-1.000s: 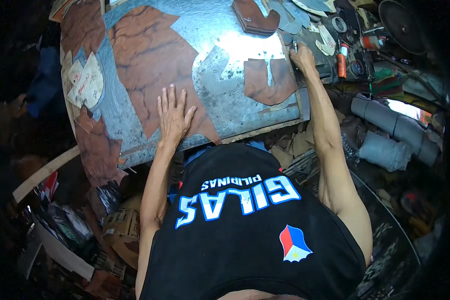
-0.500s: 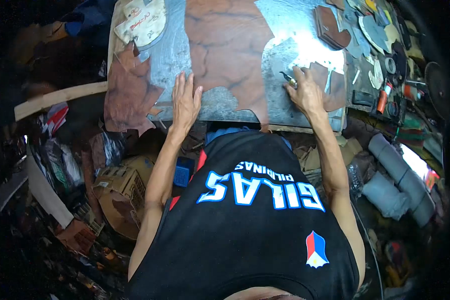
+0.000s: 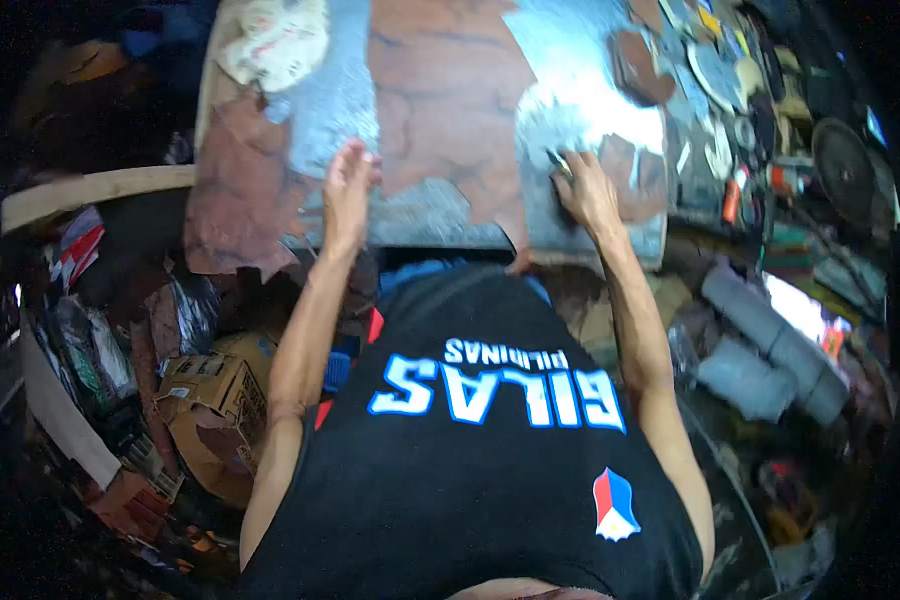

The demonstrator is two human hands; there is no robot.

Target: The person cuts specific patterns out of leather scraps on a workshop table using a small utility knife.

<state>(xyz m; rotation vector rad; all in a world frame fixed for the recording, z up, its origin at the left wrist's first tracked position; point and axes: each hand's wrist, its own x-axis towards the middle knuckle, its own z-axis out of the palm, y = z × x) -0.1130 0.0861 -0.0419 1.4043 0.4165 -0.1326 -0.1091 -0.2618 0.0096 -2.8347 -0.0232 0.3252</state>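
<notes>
The big brown leather sheet lies across the middle of the tabletop, its narrow tip reaching the near edge. Right of it, towards the near right corner, my right hand pinches a small dark-tipped tool beside a cut brown piece. My left hand is by the sheet's left side, fingers close together but blurred; I can't tell whether they touch down. Another brown piece covers the near left corner.
</notes>
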